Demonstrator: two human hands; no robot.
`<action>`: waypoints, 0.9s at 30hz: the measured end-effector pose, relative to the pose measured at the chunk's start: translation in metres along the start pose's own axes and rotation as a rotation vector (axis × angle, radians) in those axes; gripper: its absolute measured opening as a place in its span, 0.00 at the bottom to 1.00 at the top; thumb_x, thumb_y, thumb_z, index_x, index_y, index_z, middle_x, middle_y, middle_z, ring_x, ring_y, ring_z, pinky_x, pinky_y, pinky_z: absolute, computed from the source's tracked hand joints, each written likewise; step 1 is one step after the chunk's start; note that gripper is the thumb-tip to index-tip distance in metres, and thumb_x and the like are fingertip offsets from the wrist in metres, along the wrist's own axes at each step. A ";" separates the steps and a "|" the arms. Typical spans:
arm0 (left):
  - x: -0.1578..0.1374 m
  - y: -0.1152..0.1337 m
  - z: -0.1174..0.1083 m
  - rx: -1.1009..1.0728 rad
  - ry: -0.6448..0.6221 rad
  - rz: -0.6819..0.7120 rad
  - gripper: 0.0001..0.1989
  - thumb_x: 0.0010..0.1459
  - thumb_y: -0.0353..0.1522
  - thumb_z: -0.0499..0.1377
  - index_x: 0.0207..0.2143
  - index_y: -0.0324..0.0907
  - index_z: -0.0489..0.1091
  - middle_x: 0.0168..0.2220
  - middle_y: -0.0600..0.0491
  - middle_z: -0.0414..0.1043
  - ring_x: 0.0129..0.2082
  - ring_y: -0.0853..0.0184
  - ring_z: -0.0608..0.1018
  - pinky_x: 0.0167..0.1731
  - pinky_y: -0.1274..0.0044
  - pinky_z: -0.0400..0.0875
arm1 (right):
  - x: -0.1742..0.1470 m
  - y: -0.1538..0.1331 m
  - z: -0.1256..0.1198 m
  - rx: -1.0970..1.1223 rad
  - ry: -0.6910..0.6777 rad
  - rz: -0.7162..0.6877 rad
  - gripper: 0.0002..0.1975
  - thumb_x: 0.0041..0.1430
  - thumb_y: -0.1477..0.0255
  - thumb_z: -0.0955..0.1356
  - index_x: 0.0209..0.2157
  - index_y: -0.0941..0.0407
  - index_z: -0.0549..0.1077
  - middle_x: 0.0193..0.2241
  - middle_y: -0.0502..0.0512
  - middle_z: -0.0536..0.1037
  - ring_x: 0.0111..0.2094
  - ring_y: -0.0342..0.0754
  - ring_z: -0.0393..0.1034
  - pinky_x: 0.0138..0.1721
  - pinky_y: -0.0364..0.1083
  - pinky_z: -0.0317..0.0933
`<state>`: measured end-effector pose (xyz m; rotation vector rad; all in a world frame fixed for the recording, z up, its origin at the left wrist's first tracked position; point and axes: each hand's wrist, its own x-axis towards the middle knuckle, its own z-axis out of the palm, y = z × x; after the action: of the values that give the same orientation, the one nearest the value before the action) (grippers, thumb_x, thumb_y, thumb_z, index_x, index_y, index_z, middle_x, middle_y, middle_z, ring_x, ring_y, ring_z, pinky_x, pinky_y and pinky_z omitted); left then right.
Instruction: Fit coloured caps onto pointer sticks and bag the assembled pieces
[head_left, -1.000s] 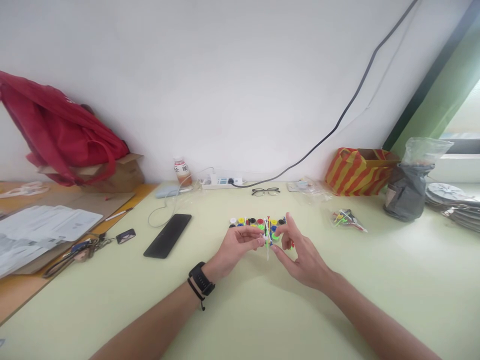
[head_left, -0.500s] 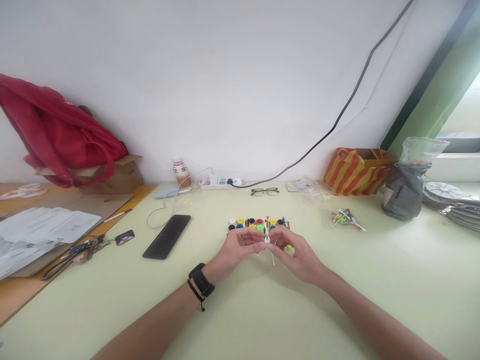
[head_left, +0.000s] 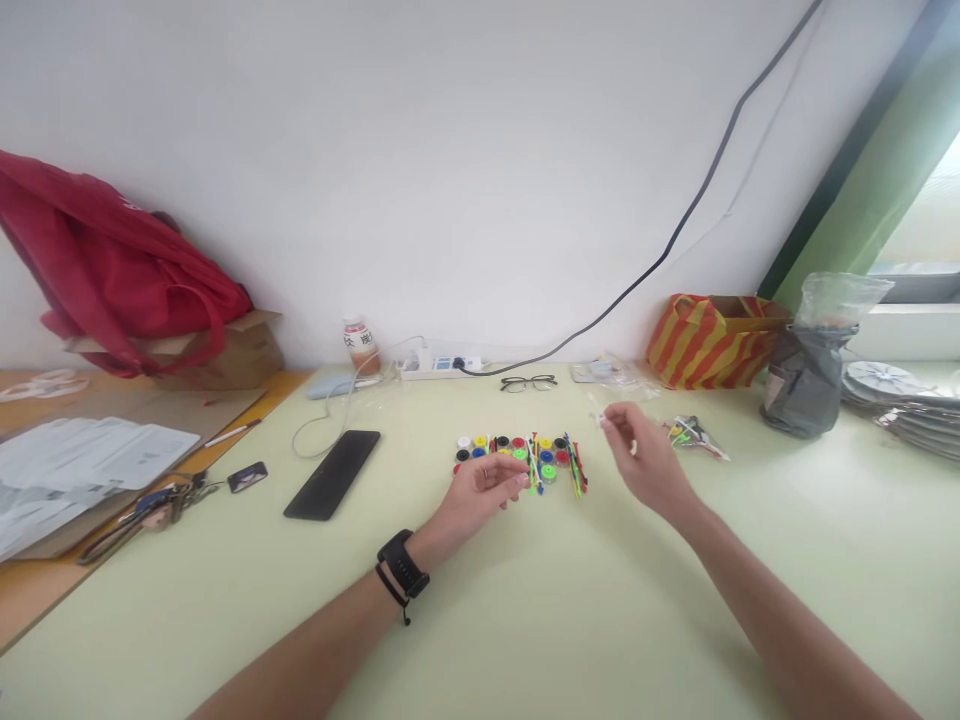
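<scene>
My right hand (head_left: 641, 460) is raised to the right of the coloured parts, thumb and fingertips pinching a small white plastic piece (head_left: 600, 417). Its exact kind is too small and blurred to tell. My left hand (head_left: 480, 497), with a dark watch (head_left: 403, 562) at the wrist, hovers at the near side of the round coloured discs (head_left: 519, 443). Its thumb and forefinger are apart and nothing shows between them. Thin coloured plastic sticks (head_left: 576, 468) lie right of the discs, and more sticks (head_left: 534, 462) lie among them. My left hand hides some of the parts.
A black phone (head_left: 332, 475) lies to the left. Glasses (head_left: 529, 383), a power strip (head_left: 441, 367) and a bottle (head_left: 361, 346) are along the wall. At right are a small bag of parts (head_left: 696, 438), a striped bag (head_left: 714, 340) and a grey bag (head_left: 804, 383).
My right hand has moved away from my left, right and slightly up, carrying the white piece. My left hand has let go of it and stayed nearly in place. More discs and sticks now show.
</scene>
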<state>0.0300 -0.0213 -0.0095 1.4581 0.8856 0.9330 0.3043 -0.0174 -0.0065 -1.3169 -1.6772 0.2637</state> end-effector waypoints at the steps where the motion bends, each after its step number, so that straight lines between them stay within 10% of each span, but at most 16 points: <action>1: 0.000 0.000 0.000 0.005 0.000 -0.003 0.18 0.55 0.45 0.70 0.39 0.40 0.80 0.35 0.47 0.80 0.31 0.67 0.77 0.29 0.77 0.69 | 0.004 0.011 -0.006 -0.107 0.045 -0.001 0.11 0.71 0.60 0.61 0.42 0.53 0.67 0.34 0.57 0.77 0.35 0.52 0.72 0.38 0.49 0.63; 9: 0.003 -0.015 0.001 0.055 -0.030 0.085 0.13 0.57 0.41 0.69 0.35 0.41 0.79 0.33 0.50 0.79 0.32 0.66 0.77 0.33 0.75 0.71 | 0.003 0.054 -0.003 -0.637 -0.373 0.123 0.09 0.67 0.72 0.63 0.31 0.54 0.70 0.30 0.57 0.78 0.33 0.51 0.72 0.32 0.46 0.53; 19: -0.014 -0.007 0.003 0.845 -0.152 0.435 0.20 0.66 0.36 0.60 0.60 0.50 0.71 0.62 0.48 0.70 0.60 0.51 0.66 0.63 0.57 0.60 | 0.008 0.064 -0.003 -0.740 -0.332 0.121 0.07 0.67 0.73 0.65 0.37 0.54 0.75 0.36 0.59 0.80 0.40 0.55 0.72 0.36 0.48 0.55; 27: -0.010 -0.012 0.009 0.930 -0.258 0.470 0.28 0.66 0.42 0.59 0.66 0.50 0.65 0.66 0.45 0.65 0.60 0.43 0.66 0.59 0.53 0.62 | -0.003 0.029 0.010 -0.441 -0.408 -0.160 0.08 0.67 0.72 0.64 0.38 0.52 0.76 0.40 0.56 0.79 0.44 0.53 0.71 0.45 0.51 0.61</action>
<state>0.0339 -0.0325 -0.0222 2.6036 0.8283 0.6379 0.3147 -0.0046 -0.0323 -1.5053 -2.2694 0.0680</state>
